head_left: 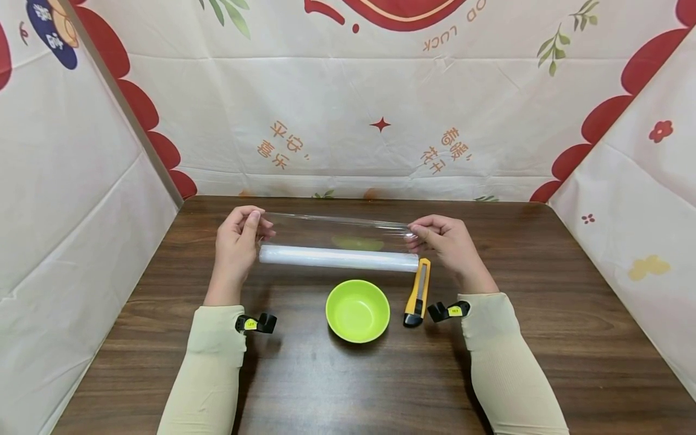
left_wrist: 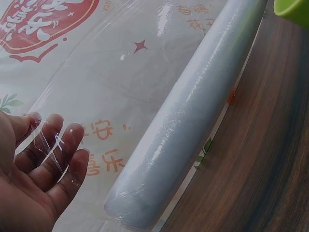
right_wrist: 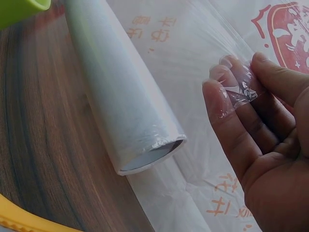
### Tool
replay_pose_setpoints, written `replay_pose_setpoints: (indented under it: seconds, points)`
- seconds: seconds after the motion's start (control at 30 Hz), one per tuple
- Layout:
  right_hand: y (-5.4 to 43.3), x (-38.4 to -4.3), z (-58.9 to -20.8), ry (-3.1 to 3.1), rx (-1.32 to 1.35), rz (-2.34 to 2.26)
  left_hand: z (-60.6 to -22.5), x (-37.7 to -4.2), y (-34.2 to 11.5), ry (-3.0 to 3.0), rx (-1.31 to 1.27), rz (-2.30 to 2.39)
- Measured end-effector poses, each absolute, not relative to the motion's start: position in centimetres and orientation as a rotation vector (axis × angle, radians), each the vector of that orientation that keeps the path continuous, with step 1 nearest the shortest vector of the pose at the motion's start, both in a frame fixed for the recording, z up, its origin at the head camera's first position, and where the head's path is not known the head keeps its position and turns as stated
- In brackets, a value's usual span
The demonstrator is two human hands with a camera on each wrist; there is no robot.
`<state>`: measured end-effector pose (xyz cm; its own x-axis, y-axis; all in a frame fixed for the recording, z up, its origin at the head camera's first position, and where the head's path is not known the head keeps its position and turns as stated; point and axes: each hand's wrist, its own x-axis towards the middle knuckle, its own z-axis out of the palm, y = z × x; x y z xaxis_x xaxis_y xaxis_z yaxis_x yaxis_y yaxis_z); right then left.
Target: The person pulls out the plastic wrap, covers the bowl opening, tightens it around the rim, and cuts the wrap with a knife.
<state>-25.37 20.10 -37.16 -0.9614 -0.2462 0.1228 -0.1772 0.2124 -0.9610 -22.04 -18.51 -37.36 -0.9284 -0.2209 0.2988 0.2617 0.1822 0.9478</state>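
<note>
A roll of clear plastic wrap (head_left: 338, 257) lies across the table, with a sheet of film drawn from it toward the far side. My left hand (head_left: 237, 237) pinches the sheet's left corner between thumb and forefinger; the other fingers (left_wrist: 72, 164) show behind the film in the left wrist view. At the opposite corner, my right hand (head_left: 443, 241) pinches the film too, and its crumpled edge lies over the fingers (right_wrist: 224, 104) in the right wrist view. The stretched film spans between both hands, just beyond the roll.
A lime-green bowl (head_left: 357, 311) stands on the near side of the roll. To its right lies a yellow utility knife (head_left: 417, 293), its tip close to the roll's right end. White printed cloth (head_left: 337, 90) hangs behind the wooden table (head_left: 326, 386) and along both sides.
</note>
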Motion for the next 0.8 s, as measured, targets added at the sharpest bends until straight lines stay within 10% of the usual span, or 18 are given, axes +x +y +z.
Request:
replay_pose_setpoints:
  seconds: [0.8]
  points:
    - [20.26,-25.61,-37.24,2.418,-0.491,-1.929,-37.19,-21.96,-18.39,-2.110,-0.028,-1.805]
